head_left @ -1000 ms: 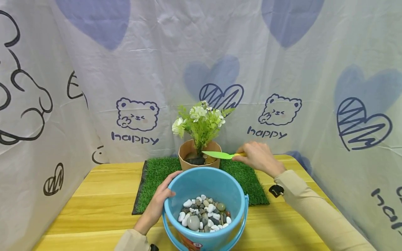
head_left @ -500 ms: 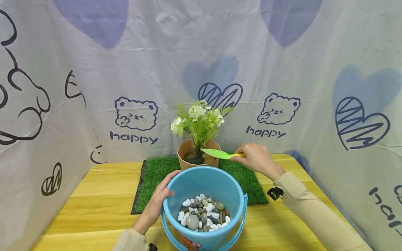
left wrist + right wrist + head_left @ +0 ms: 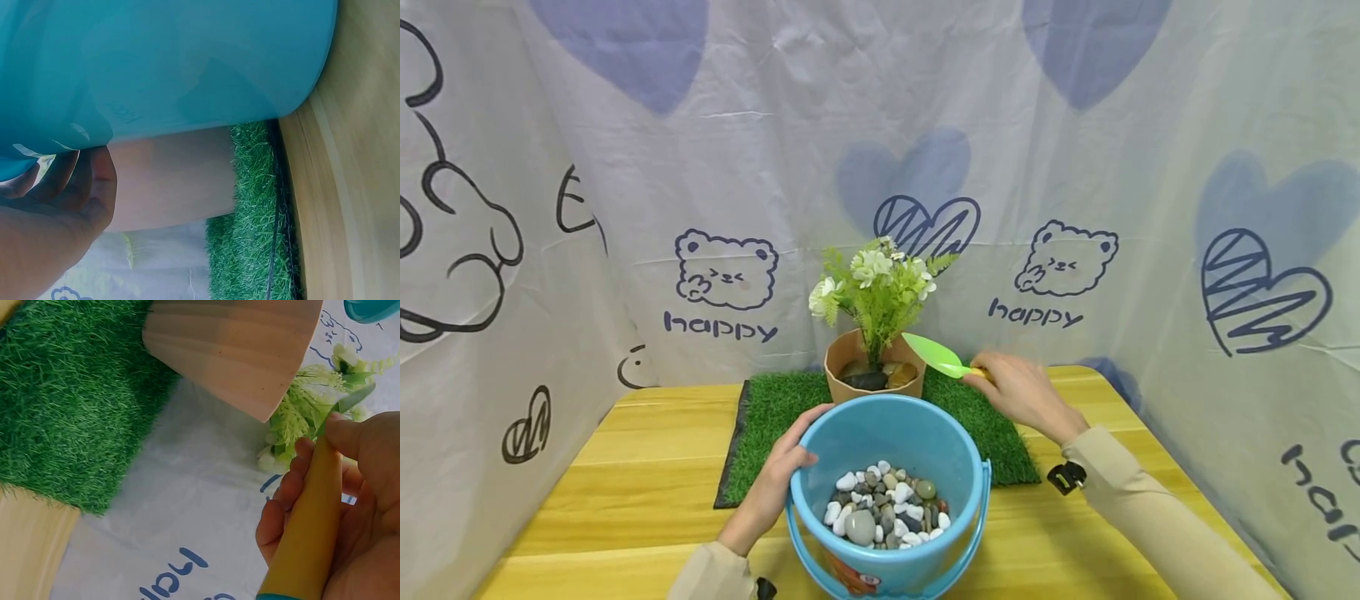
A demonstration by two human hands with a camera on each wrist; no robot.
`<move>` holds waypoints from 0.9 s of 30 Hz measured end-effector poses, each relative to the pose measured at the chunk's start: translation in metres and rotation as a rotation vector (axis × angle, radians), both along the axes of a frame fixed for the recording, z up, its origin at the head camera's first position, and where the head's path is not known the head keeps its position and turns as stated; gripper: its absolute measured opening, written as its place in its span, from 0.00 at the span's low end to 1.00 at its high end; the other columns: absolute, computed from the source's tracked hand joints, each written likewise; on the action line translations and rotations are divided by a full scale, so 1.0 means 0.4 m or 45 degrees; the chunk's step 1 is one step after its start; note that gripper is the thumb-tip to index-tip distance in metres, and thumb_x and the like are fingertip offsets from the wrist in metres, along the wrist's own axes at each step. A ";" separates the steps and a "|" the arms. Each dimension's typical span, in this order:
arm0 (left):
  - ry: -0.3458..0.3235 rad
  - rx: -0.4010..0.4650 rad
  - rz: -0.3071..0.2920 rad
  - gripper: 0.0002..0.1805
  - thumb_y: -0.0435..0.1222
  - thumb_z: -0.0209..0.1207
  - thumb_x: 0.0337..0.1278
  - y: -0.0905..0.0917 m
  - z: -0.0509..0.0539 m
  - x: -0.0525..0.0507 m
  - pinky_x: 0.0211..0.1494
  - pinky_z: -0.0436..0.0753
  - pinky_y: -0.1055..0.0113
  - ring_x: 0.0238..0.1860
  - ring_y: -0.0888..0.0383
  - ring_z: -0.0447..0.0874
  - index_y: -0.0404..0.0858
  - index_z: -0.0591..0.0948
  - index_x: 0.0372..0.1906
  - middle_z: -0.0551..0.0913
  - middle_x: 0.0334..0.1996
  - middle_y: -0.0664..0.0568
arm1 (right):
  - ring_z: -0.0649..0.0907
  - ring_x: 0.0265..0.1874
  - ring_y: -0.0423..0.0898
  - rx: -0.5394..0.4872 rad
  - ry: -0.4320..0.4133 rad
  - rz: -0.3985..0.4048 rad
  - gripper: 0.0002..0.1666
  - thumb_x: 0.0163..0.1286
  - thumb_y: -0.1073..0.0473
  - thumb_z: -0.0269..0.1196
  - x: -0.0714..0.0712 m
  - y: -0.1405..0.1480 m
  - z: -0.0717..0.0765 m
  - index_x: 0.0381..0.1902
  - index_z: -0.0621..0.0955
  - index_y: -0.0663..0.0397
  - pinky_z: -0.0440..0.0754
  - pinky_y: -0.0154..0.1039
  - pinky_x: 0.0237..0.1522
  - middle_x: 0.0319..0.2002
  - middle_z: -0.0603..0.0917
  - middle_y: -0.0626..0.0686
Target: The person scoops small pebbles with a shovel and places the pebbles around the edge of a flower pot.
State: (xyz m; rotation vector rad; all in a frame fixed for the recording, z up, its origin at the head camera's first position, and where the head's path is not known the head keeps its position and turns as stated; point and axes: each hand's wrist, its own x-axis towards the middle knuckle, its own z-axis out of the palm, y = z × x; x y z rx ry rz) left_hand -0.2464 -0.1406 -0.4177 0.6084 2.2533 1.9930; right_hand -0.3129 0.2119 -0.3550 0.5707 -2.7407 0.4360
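My left hand (image 3: pixel 775 483) grips the left rim of a blue bucket (image 3: pixel 887 410), thumb over the edge and fingers along the outside. White, grey and brown pebbles (image 3: pixel 887 508) cover the bucket's bottom. In my right hand (image 3: pixel 1022 392) is a small garden trowel (image 3: pixel 936 357) with a green blade and a yellow handle (image 3: pixel 306 531). Its blade slants up at the right rim of a tan flowerpot (image 3: pixel 880 392); no stones show on it. A dark stone (image 3: pixel 865 381) and brownish ones lie in the pot around an artificial plant (image 3: pixel 880 283) with white flowers.
The pot stands on a green turf mat (image 3: pixel 775 400) behind the bucket, on a yellow wooden table (image 3: pixel 625 475). The bucket's handle (image 3: pixel 976 542) hangs down at its front. A printed white cloth (image 3: pixel 820 150) encloses the table's back and sides.
The trowel has moved right, from over the pot to its rim, and its tip has tilted upward. My left hand and the bucket have stayed in place.
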 end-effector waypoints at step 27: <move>0.005 -0.001 -0.034 0.37 0.33 0.40 0.55 -0.004 -0.002 -0.002 0.57 0.78 0.48 0.64 0.36 0.71 0.52 0.62 0.73 0.64 0.71 0.43 | 0.71 0.22 0.43 -0.129 -0.118 -0.160 0.17 0.62 0.49 0.67 0.029 0.064 -0.093 0.18 0.81 0.50 0.68 0.38 0.26 0.20 0.74 0.47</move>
